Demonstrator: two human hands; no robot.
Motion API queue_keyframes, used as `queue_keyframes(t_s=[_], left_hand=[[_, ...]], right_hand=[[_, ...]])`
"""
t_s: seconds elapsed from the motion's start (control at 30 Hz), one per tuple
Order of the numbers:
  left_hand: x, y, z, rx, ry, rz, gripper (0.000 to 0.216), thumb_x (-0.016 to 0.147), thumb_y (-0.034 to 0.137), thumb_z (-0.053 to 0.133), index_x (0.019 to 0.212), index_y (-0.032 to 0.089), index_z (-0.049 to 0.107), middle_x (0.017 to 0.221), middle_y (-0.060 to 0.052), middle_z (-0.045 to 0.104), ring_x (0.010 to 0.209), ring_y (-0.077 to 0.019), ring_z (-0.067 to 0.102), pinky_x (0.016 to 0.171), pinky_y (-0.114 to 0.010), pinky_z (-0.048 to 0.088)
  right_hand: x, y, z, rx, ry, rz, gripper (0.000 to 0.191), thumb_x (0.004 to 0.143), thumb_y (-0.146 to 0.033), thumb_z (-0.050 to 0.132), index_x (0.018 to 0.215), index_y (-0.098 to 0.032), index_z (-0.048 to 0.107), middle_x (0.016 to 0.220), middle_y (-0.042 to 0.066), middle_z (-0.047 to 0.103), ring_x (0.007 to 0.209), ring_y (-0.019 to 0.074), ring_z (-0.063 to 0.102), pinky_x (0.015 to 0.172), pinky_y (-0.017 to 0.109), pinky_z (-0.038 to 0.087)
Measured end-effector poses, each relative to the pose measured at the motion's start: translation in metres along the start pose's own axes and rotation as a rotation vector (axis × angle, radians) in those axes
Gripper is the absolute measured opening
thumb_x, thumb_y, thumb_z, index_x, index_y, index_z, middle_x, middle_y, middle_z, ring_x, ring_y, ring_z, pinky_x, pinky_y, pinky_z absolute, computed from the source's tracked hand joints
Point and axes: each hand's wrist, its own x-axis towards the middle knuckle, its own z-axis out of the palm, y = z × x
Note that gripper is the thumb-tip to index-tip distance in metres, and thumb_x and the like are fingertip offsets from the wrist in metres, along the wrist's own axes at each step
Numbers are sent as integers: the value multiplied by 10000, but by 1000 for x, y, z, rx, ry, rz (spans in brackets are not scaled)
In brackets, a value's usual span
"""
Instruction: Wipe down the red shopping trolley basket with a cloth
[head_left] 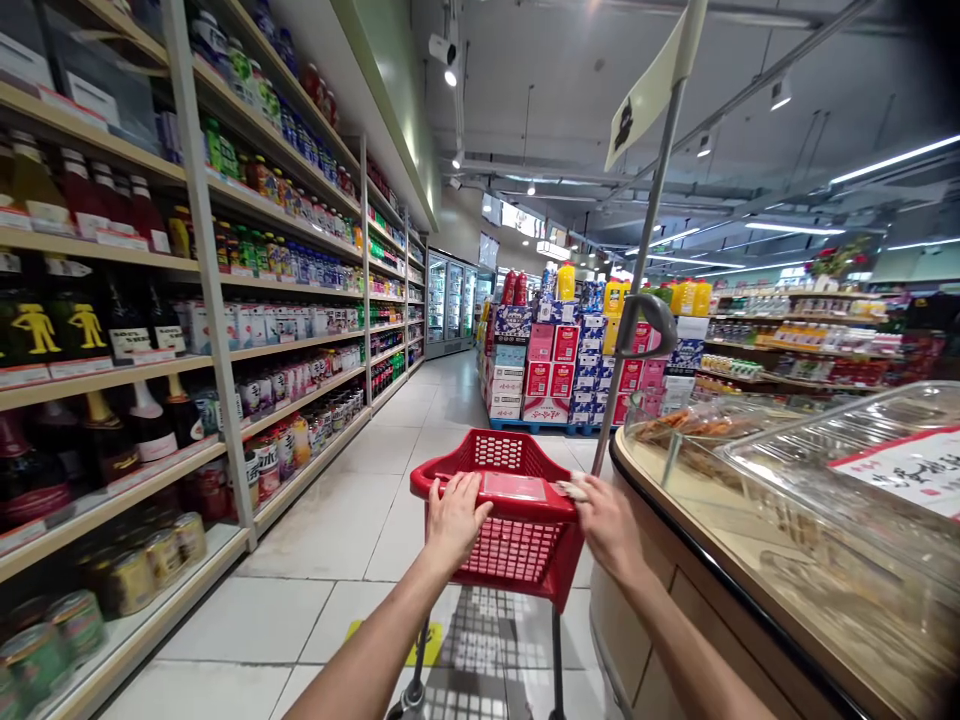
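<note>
A red plastic shopping cart with a latticed basket stands right in front of me on the tiled floor. My left hand rests over the left part of its handle bar, fingers curled across the top. At the bar's right end is my right hand, slightly blurred, with its fingers closed around the bar. A small whitish thing shows at those fingers; I cannot make out what it is. A metal pole with a grey hook and a flag rises beyond my right hand.
Tall shelves of bottles and cans line the left side. Close on the right is a curved counter with clear covers. Ahead stand stacked drink cartons on a blue pallet, with glass-door fridges farther back along the aisle.
</note>
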Motion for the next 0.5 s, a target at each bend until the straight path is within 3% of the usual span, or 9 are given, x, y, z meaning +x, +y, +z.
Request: queue_keyframes(t_s=[0.1,0.17,0.27,0.33,0.4,0.5], left_hand=[[1,1,2,-4,-6,-11,382,872,346,396,1236,241,441,1291,-46,491,1217,-226,389,1031,-511,204],[2,4,3,-6,-17,-16,380,871,345,397,1234,242,443,1292,-41,491,1219,-229,386,1031,-515,203],[3,7,3,-9,-10,-18,378,870,339,400,1231,241,447,1288,-42,494,1219,-229,387,1031,-513,206],[2,6,1,-12,-6,-18,378,867,336,405,1230,238,449,1286,-47,496,1216,-229,392,1028,-515,210],[2,3,-2,-12,-10,-15,383,864,335,413,1230,230,450,1283,-54,499,1211,-228,399,1027,-508,218],[1,0,-3,-15,-8,-9,386,862,329,415,1234,230,449,1282,-58,500,1207,-229,403,1026,-506,222]], right_hand=[[8,26,-11,-15,-5,120,391,771,-166,336,1034,-172,626,1138,63,583,1076,202,491,939,364,369],[12,14,-6,11,-9,119,390,763,-147,338,1016,-165,635,1114,72,596,1038,199,515,921,357,385],[10,-22,9,87,-6,-34,405,750,-121,355,1051,-171,622,1132,69,589,1070,199,496,944,367,374],[6,-31,13,118,3,-153,433,736,-107,367,1092,-186,600,1206,57,544,1153,205,429,984,388,336],[0,-19,7,106,3,-161,430,735,-115,375,1087,-204,604,1211,48,539,1157,208,422,992,401,323],[-3,12,-6,41,21,11,397,746,-138,363,1021,-221,637,1151,42,570,1089,201,473,960,396,352]])
